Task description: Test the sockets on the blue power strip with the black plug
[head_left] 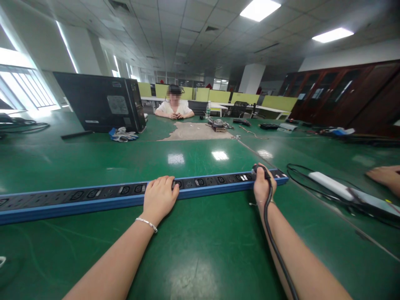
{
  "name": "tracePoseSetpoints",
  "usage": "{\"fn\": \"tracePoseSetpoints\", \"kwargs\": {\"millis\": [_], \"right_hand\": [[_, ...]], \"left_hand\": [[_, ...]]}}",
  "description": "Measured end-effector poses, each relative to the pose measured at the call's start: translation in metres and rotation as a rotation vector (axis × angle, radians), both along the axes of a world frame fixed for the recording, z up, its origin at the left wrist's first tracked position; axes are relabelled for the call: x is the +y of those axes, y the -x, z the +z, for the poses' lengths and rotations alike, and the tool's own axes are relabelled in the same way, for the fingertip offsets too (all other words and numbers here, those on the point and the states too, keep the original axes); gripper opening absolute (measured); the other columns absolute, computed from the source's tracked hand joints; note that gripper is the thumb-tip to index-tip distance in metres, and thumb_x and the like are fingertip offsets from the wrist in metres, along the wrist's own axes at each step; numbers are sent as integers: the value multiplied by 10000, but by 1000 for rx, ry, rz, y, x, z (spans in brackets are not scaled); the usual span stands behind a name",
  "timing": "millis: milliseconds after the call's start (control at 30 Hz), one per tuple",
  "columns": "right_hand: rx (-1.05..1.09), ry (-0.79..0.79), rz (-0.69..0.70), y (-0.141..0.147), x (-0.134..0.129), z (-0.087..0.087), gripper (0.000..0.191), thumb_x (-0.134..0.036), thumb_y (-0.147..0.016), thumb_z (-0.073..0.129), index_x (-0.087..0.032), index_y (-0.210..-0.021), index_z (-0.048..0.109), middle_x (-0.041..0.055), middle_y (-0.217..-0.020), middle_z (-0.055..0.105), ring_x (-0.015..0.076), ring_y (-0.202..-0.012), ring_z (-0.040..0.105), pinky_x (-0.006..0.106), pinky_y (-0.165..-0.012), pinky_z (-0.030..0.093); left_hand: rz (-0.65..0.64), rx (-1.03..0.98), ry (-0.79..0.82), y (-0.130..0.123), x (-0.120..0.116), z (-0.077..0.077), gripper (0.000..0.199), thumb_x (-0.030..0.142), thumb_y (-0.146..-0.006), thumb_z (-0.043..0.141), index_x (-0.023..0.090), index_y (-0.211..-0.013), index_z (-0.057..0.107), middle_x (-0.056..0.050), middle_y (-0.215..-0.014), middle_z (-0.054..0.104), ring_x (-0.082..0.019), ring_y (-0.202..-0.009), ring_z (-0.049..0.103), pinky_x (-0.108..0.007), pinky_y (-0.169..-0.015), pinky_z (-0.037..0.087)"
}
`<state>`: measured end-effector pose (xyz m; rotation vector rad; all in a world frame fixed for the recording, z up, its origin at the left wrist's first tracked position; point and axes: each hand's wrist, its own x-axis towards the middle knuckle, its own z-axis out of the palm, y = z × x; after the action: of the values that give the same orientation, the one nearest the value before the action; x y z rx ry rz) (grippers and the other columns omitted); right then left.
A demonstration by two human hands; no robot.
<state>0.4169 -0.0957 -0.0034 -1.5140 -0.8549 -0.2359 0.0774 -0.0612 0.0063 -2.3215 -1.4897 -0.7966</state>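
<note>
A long blue power strip with a black face and a row of sockets lies across the green table, running out past the left edge of the view. Over its middle my left hand is closed, fingers bent across the socket face and the palm at the near side. Close to the strip's right end, my right hand grips the plug of a black power cord, held against the sockets. Whether the plug's pins sit in a socket is hidden by my fingers. From there the cord runs down along my right forearm.
A black computer case stands at the back left, gloves beside it. A white power strip with black cables lies right, near another person's hand. Someone sits across the table, near a bottle.
</note>
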Motion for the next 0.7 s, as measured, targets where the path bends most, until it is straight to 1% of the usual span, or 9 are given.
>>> {"fn": "tracePoseSetpoints", "kwargs": {"millis": [33,100,133,200,300,400,567,700], "right_hand": [[-7,33,-33,-14,-3,0,501,-529,-805,418,-139,-1016,650,113,-1006,672,226,-963,600,372,-885,433],[22,52,-147,-38,-8,-4,539,-555,-772,448,-112,-1004,649,135,-984,669,248,-938,601,398,-868,440],[44,68,-164,-47,-10,-6,556,-572,-756,462,-106,-991,653,139,-969,671,255,-926,604,406,-860,444],[58,129,-119,-58,-11,-11,565,-595,-719,507,-114,-966,670,136,-954,679,264,-928,606,408,-870,440],[12,187,-29,-59,-9,-15,541,-600,-710,530,-150,-963,691,113,-974,691,259,-972,600,390,-906,425],[-19,178,-23,-56,-8,-15,521,-597,-728,515,-174,-971,698,95,-983,697,247,-979,605,377,-927,419],[-17,184,-25,-52,-8,-10,479,-563,-733,526,-172,-939,708,91,-953,704,247,-964,616,383,-953,408],[-14,225,-8,-53,-8,-8,434,-515,-731,536,-181,-951,707,88,-977,699,251,-996,606,398,-963,401]], "left_hand": [[0,2,-1,0,0,0,373,370,-885,353,179,-1084,604,-98,-1072,663,-248,-1016,585,-391,-883,385],[2,6,1,0,-1,1,372,369,-887,354,175,-1084,603,-98,-1079,661,-248,-1022,583,-390,-887,384],[2,8,5,0,-1,1,371,368,-887,355,174,-1085,602,-97,-1079,661,-249,-1023,582,-391,-887,385],[2,10,14,0,-1,2,369,366,-886,356,175,-1084,602,-96,-1072,664,-251,-1019,584,-395,-883,388],[2,13,25,0,-1,3,368,364,-885,353,180,-1083,603,-94,-1063,667,-248,-1008,588,-399,-881,394],[6,14,26,0,-1,3,366,363,-884,355,183,-1085,603,-94,-1072,665,-244,-1012,587,-398,-885,394],[9,20,23,0,0,1,367,365,-888,353,177,-1085,599,-91,-1072,665,-245,-1016,583,-395,-888,389],[5,20,22,0,0,1,367,368,-890,353,176,-1086,598,-92,-1077,663,-246,-1022,580,-393,-891,385]]}}
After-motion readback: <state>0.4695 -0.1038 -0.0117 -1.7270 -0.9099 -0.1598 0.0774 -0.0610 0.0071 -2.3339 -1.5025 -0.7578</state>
